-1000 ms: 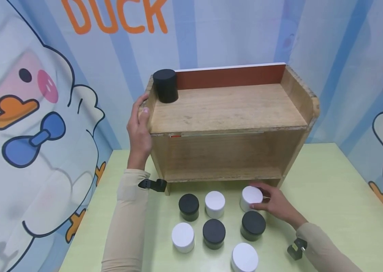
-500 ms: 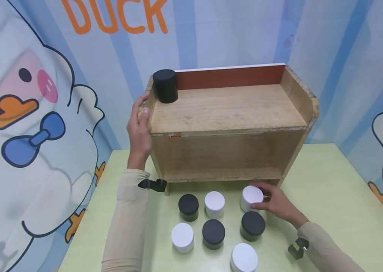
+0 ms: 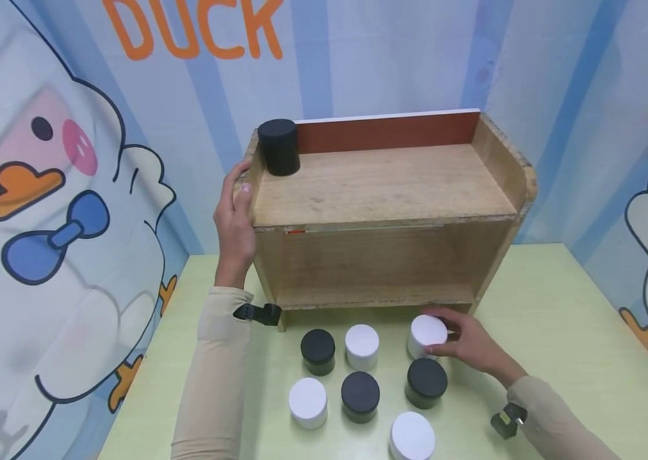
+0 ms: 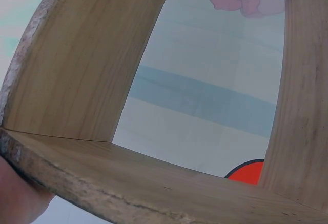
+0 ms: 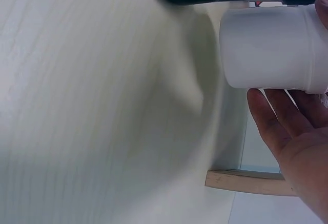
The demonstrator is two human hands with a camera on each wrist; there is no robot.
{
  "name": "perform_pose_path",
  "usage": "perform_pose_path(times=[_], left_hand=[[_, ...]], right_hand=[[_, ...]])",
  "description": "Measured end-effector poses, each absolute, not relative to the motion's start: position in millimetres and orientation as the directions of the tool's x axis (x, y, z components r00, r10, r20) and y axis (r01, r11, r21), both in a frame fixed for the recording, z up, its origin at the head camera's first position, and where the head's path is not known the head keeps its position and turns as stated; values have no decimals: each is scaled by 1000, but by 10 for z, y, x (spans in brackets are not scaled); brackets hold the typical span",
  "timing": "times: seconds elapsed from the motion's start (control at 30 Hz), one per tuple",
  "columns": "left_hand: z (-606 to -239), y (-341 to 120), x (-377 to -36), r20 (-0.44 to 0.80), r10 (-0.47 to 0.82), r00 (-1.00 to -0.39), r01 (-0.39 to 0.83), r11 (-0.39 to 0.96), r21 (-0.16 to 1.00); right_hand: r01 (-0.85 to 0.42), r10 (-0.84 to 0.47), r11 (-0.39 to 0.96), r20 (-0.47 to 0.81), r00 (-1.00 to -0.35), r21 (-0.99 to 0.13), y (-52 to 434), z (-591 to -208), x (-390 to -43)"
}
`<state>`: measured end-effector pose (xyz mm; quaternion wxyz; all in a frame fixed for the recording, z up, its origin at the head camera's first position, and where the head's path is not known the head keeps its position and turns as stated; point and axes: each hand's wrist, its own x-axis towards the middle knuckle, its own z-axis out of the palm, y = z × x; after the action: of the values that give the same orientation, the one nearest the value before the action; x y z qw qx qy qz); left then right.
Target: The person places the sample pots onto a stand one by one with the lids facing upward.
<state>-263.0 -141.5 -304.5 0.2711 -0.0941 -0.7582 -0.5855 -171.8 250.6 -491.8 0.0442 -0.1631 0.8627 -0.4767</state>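
Observation:
My left hand [image 3: 234, 227] grips the left side panel of a two-tier wooden shelf [image 3: 387, 182], thumb on the near side and fingers wrapped behind. In the left wrist view the shelf's boards [image 4: 87, 65] fill the picture, with part of that hand at the lower left corner. Beneath the shelf's right front, my right hand [image 3: 476, 345] holds a round white jar [image 3: 424, 335] between thumb and fingers. The right wrist view shows the white jar [image 5: 269, 47] upright, with fingers [image 5: 277, 116] along its side. Right in front of it stands a black-lidded jar [image 3: 426, 383].
A tall black cylinder [image 3: 280, 148] stands at the top shelf's left end. Left of the held jar are a white jar [image 3: 362, 347] and a black one [image 3: 318, 351]. Nearer stand another black jar [image 3: 360, 396] and two white ones. Printed curtains [image 3: 387, 57] close off the back and sides.
The white jar and my right hand have shifted very slightly to the right. My left hand keeps its grip on the shelf.

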Motion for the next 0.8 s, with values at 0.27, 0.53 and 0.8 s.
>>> perform_pose_path(times=[0.27,0.53,0.8], left_hand=[[-3046,-1412,-2621,523,-176,-834,464,288,838],[-3045,-1408,-2622,531,-177,-829,474,283,834],[-3053,-1409,-2631,529,-180,-829,471,284,835]], right_hand=[[-230,-326,491,68,-943,-840,2506,-4850,-1697],[-228,-320,498,67,-945,-836,2517,-4775,-1687],[-264,-346,488,94,-934,-832,2535,-4744,-1708]])
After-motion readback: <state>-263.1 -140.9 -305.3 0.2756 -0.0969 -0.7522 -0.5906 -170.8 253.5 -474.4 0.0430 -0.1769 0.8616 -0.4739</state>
